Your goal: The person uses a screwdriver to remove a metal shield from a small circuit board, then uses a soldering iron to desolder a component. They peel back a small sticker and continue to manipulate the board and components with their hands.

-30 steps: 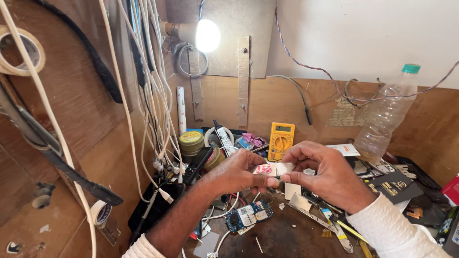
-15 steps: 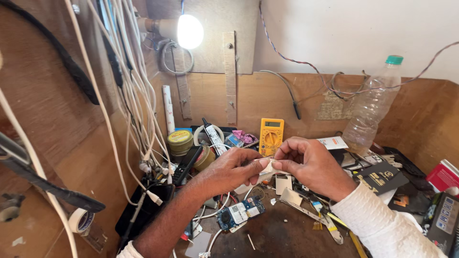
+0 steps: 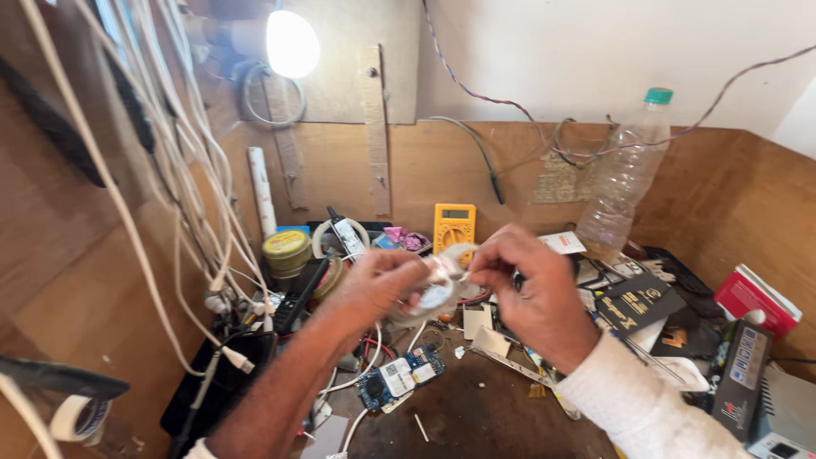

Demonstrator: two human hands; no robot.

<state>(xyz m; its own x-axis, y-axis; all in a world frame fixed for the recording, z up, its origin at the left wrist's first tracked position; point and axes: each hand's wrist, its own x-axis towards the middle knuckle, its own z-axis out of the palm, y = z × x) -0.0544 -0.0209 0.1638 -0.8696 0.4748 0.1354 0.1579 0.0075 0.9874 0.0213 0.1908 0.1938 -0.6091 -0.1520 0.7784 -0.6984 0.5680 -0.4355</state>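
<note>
Your left hand (image 3: 374, 285) and your right hand (image 3: 531, 293) meet just above the middle of the view, both pinching one small white object (image 3: 440, 285); it is blurred, so its kind cannot be told, though it looks rounded and pale with a reddish trace. The left grip is closed on its left side, fingers curled in; the right grip is closed on its right side, thumb and forefinger nipping the edge; the object hangs above the surface (image 3: 476, 416), not resting on it.

At 6 o'clock from the hands a small blue circuit board (image 3: 399, 380) lies flat on the dark surface, near white wires; at 12 o'clock a yellow multimeter (image 3: 454, 226) leans against the wooden back wall; at 10 o'clock a round tin (image 3: 286, 252) sits just beside a roll of tape; at 1 o'clock a clear plastic bottle (image 3: 625, 178) with a green cap stands upright in the corner; at 3 o'clock a black card (image 3: 639, 302) lies among clutter, with a red box (image 3: 756, 299) farther right; a lit bulb (image 3: 292, 42) glows at 11 o'clock; a bundle of white cables (image 3: 183, 183) hangs down the left wall.
</note>
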